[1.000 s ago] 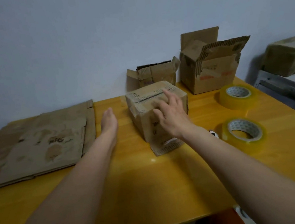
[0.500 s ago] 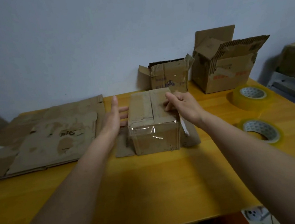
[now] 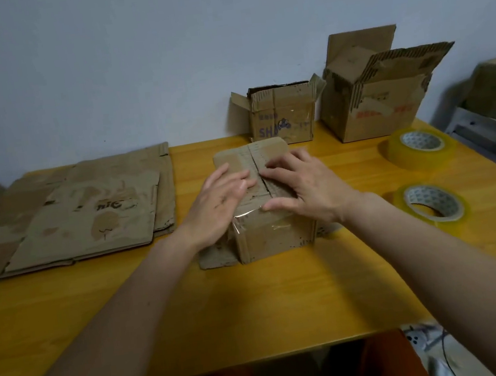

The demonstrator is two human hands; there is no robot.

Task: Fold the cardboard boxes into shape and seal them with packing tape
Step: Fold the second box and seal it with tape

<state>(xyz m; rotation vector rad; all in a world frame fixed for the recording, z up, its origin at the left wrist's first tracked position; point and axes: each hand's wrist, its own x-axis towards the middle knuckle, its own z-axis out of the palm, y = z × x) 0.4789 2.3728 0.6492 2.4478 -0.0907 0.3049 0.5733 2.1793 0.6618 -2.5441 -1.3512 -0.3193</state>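
Half a second ago my hands stood at the sides of the small box; now both lie on top of it. My left hand (image 3: 221,199) rests flat on the left flap, fingers straight and close together, pointing toward the centre seam. My right hand (image 3: 306,187) lies on the right flap with fingers spread, fingertips near the same seam and the thumb stretched along the near top edge. Neither hand grips anything; both press down with open palms.

Under them I see the small box (image 3: 272,231) in the middle of the bench (image 3: 285,302), its two top flaps meeting in a dark seam that runs away from me. Clear tape (image 3: 244,219) shines on its near upper edge and front face. A loose flap (image 3: 216,257) sticks out flat on the bench at the lower left of the box.

To the left, just apart from the box, lies a stack of flattened cartons (image 3: 87,213). At the back against the wall stand two open boxes: a smaller one (image 3: 282,118) right behind the small box and a larger one (image 3: 376,97) to its right, flaps up. On the right of the bench lie two tape rolls, the far roll (image 3: 420,148) and the near roll (image 3: 433,205), both flat and well apart from my right hand.
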